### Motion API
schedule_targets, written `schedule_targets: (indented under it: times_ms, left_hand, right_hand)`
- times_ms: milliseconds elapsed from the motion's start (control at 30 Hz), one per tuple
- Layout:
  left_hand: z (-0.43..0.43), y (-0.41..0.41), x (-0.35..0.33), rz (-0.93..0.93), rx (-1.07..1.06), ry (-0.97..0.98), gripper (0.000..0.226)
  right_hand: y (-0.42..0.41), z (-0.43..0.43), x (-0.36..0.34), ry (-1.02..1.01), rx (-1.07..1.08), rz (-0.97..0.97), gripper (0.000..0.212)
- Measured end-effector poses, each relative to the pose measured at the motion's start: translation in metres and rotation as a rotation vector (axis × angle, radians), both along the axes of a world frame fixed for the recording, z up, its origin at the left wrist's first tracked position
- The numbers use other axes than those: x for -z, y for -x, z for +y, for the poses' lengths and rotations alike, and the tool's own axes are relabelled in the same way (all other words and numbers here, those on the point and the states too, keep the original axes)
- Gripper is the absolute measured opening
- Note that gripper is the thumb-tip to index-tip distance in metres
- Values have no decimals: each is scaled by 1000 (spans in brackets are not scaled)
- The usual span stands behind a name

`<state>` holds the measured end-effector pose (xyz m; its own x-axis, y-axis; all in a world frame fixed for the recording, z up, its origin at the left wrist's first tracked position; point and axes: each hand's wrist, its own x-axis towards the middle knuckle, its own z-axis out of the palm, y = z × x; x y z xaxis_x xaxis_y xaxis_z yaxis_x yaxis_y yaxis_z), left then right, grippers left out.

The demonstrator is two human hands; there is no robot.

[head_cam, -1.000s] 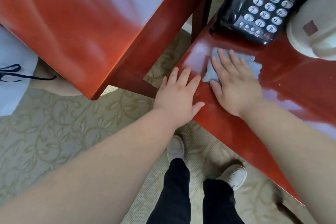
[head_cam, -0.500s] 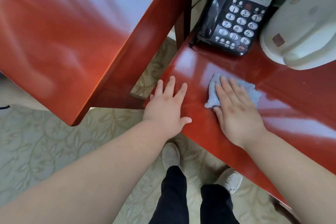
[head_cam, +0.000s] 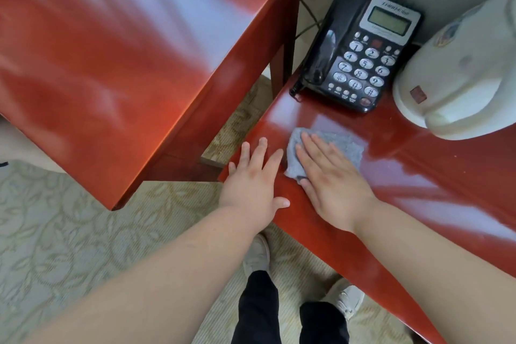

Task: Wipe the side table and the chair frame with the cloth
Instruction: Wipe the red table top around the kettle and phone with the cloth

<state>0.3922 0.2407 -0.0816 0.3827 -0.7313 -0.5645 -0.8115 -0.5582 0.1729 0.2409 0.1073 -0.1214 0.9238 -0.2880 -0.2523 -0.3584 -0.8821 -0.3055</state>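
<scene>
A small grey cloth (head_cam: 339, 146) lies flat on the glossy red side table (head_cam: 418, 176), near its left corner. My right hand (head_cam: 332, 181) presses flat on the cloth, fingers spread, covering its near half. My left hand (head_cam: 255, 184) rests palm down on the table's corner edge just left of the cloth, fingers apart, holding nothing. A larger red wooden surface (head_cam: 111, 50) with a leg (head_cam: 282, 72) fills the upper left; whether it is the chair frame I cannot tell.
A black desk telephone (head_cam: 360, 58) sits at the table's back, its cord trailing left. A white lamp base (head_cam: 460, 78) stands at the right rear. Patterned beige carpet (head_cam: 69, 246) covers the floor; my shoes and dark trousers (head_cam: 259, 307) are below.
My right hand has slid the cloth toward me and to the left, away from the telephone. My left hand stays on the table corner. The view has shifted, showing more of the phone and lamp.
</scene>
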Motion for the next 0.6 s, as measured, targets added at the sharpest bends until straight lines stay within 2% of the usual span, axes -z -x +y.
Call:
schedule_targets:
  times_ms: [200, 300, 400, 600]
  left_hand:
    - [3, -1, 0, 0, -9, 25, 103]
    - [1, 0, -2, 11, -23, 21, 101]
    - [0, 0, -4, 12, -31, 21, 101]
    - [3, -1, -1, 6, -35, 41, 100]
  right_hand:
    - [-93, -40, 5, -23, 25, -45, 66]
    - [-114, -46, 4, -22, 83, -43, 66]
    - [-82, -36, 4, -34, 90, -51, 65]
    - [48, -15, 0, 19, 190, -72, 65]
